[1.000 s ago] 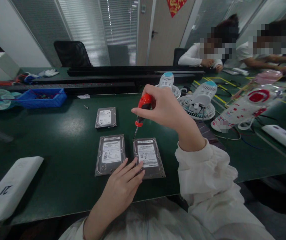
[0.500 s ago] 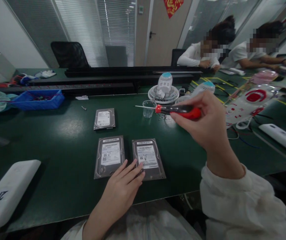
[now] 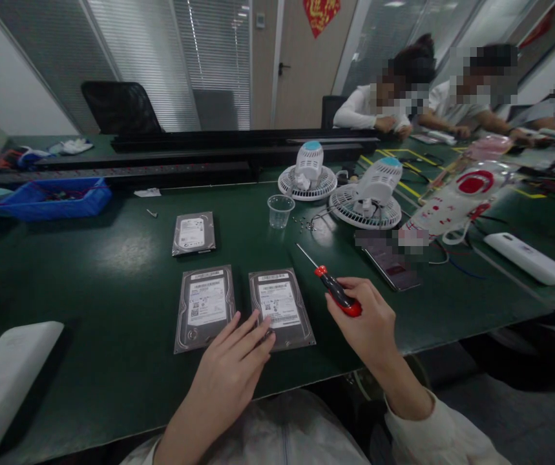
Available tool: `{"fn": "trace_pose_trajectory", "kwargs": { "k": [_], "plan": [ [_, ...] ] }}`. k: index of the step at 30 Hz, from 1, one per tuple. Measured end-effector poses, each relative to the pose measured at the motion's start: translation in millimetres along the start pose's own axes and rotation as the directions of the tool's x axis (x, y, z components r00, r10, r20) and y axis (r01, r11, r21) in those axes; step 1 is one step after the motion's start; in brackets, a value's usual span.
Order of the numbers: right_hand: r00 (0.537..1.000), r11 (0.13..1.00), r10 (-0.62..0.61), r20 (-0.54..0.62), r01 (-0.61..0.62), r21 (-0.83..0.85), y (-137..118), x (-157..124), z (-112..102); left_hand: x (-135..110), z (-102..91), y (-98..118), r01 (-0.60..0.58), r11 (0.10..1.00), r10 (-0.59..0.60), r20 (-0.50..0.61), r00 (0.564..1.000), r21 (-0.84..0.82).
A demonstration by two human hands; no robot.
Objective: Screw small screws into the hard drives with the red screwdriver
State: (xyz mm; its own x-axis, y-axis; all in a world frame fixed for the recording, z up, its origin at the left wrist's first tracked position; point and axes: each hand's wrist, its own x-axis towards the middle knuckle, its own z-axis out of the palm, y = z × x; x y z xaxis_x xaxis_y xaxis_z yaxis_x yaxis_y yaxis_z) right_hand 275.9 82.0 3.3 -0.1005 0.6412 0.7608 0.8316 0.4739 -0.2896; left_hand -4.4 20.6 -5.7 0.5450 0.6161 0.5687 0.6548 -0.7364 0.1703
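My right hand (image 3: 367, 320) is closed round the handle of a red-and-black screwdriver (image 3: 338, 290), whose thin shaft points up and left just above the green table. With fingers stretched out, my left hand (image 3: 233, 358) rests at the near edges of two hard drives. Its fingertips overlap the corner of the right hard drive (image 3: 282, 303) and lie close to the left hard drive (image 3: 204, 307); firm contact is hard to tell. Behind them a third hard drive (image 3: 193, 232) lies flat. A clear plastic cup (image 3: 280, 213) stands beyond, with several small screws (image 3: 309, 225) scattered beside it.
Two white fans (image 3: 367, 200) lie behind the screws, near a phone (image 3: 393, 261) and a bottle with red markings (image 3: 461, 194). A blue tray (image 3: 59, 199) is at back left. White power banks (image 3: 15, 381) lie at both sides. Several people sit across the table.
My right hand has come down and toward me with the screwdriver, from in front of the cup to beside the right hard drive. My left hand has stayed nearly in place.
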Motion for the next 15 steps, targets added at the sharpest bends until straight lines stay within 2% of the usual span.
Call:
{"fn": "trace_pose_trajectory", "kwargs": {
  "k": [7,15],
  "plan": [
    [0.997,0.999,0.047,0.069,-0.046,-0.025,-5,-15,5,0,1.4,1,-0.008,1.0,0.008,-0.011,1.0,0.002],
    [0.975,0.985,0.09,0.203,-0.057,-0.163,-13,-15,5,-1,1.5,1,-0.022,0.999,0.023,-0.015,1.0,0.03]
  ]
}}
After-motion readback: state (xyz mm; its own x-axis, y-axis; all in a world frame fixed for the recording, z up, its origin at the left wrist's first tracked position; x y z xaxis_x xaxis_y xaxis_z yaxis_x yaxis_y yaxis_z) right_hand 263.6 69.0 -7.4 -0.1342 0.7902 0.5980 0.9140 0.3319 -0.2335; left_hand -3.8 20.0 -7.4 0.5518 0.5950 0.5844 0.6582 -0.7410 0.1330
